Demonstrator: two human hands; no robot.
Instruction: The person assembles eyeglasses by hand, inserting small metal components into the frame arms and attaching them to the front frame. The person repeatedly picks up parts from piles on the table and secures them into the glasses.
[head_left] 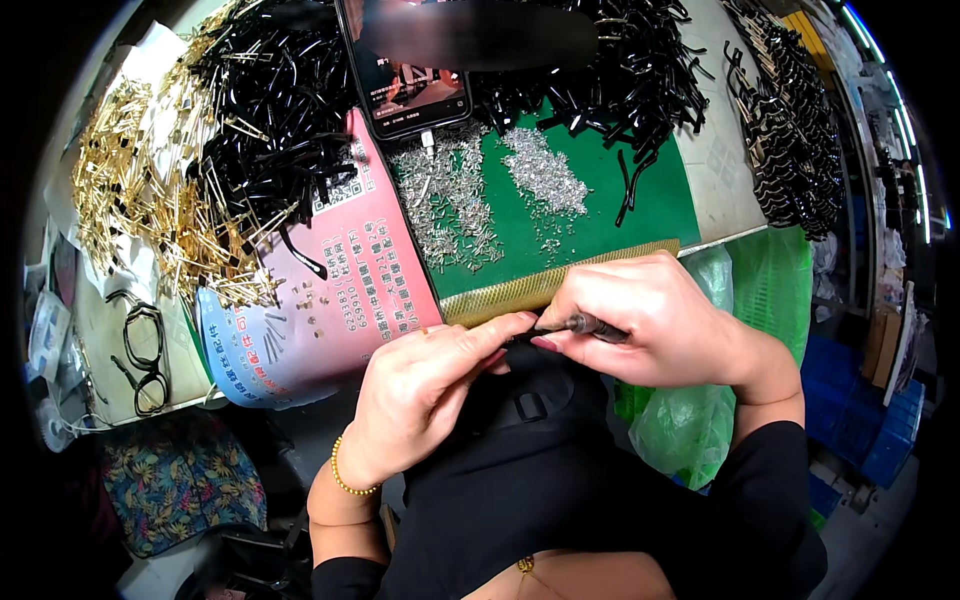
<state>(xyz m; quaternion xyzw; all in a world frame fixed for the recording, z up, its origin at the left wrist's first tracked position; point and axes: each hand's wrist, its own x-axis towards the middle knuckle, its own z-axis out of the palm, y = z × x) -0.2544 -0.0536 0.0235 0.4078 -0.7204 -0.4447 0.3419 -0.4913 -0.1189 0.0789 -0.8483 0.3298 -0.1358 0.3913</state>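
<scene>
Pale worktable [715,190] fills most of the rm ahead, w/ blue plastic crates [868,415] low on the R side and a dark leaf-patterned cloth [185,480] low on the L. On the tabletop: a flat green mat [645,210], a pink-and-blue printed sheet [305,300] beside it, and a gold mesh strip [560,283] along the mat's near edge. Glossy black curved eyeglass arms [270,120] lie heaped at the far side, gold thin metal pieces [150,190] L of them, black-and-gold slim parts [795,150] stacked far R. Tiny silver metal bits [545,172] sit in two patches on the mat, just below a black phone w/ lit screen [425,110]. Black-rimmed glasses [147,350] rest near the L edge.

Both hands meet above the lap, just off the table's near edge. R hand [655,318] grips a dark pen-shaped tool [597,327], tip pointing L toward the other hand's fingertips. L hand [425,385], w/ a gold bead bracelet [347,478] at the wrist, has fingers bent close to that tip; can't tell what, if anything, it's pinching, as dark clothing behind hides the detail.
</scene>
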